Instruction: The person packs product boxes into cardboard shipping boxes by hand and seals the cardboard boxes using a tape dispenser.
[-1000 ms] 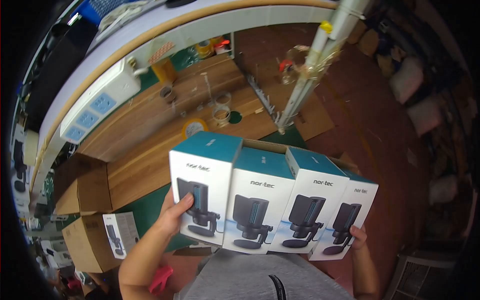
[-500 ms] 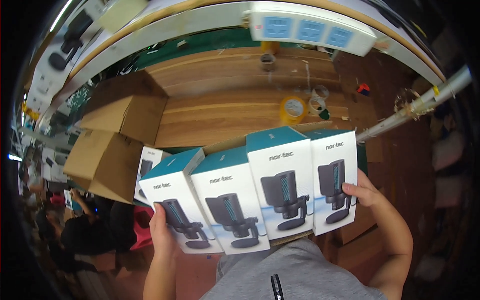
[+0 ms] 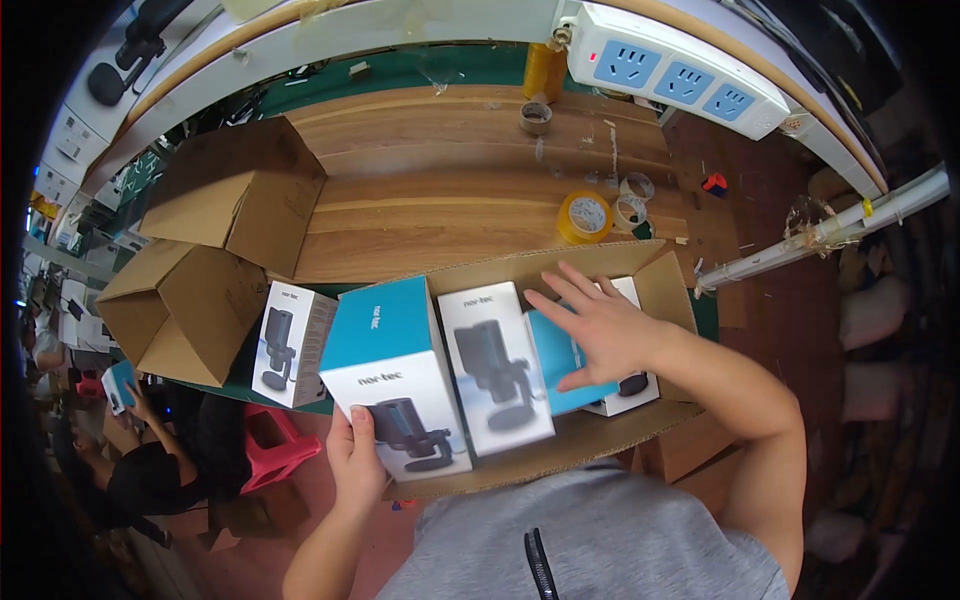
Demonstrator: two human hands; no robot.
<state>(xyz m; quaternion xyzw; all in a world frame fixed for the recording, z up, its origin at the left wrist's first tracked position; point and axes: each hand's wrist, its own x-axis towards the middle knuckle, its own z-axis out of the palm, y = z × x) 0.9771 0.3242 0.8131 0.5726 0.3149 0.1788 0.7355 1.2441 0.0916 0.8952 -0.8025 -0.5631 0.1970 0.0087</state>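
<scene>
An open cardboard carton [image 3: 590, 440] lies in front of my body with several white-and-teal microphone boxes in it. My left hand [image 3: 355, 460] grips the leftmost microphone box [image 3: 385, 335] at its lower left side, thumb on its front; this box is tilted, its teal top showing. Beside it a second box [image 3: 500, 375] leans in the carton, its microphone picture facing up. Over a third box [image 3: 553, 365] with a teal face, my right hand [image 3: 610, 335] is spread, fingers apart. A further white box [image 3: 632, 395] is partly hidden under that hand.
Another microphone box [image 3: 290, 345] stands left of the carton, by two brown cartons [image 3: 240, 190]. Tape rolls [image 3: 585, 215] lie on the wooden tabletop [image 3: 420, 190]. A power strip [image 3: 680, 75] hangs at the back. A white pole [image 3: 830, 230] slants at right; a co-worker sits far left near a pink stool [image 3: 280, 450].
The row of boxes between my hands has gone down into the carton and separated. My right hand has let go of the right end and moved left over the boxes, spreading its fingers.
</scene>
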